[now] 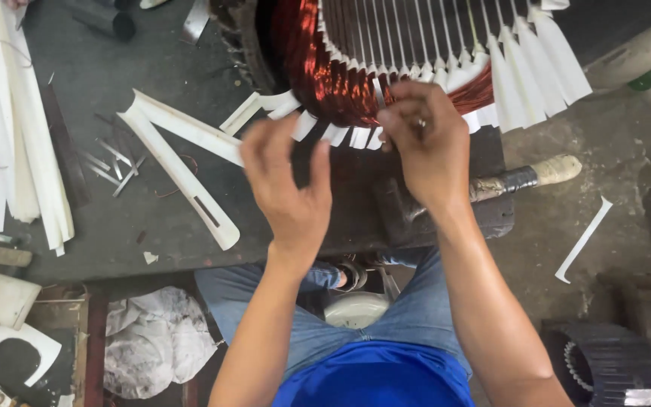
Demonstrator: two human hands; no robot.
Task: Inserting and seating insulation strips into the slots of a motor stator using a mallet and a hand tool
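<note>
Both hands raised: right hand (425, 139) pinching copper winding (325, 75), left hand (289, 185) open.

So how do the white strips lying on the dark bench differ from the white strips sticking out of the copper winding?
The loose bench strips lie flat and are long; the winding strips are shorter and stand in a fanned row. The bench strips lie apart from the copper winding; the winding strips are tucked along its edge. Neither hand touches the bench strips; the right hand pinches at the winding's strips, with the left hand open beside it. Both are white and thin.
</note>
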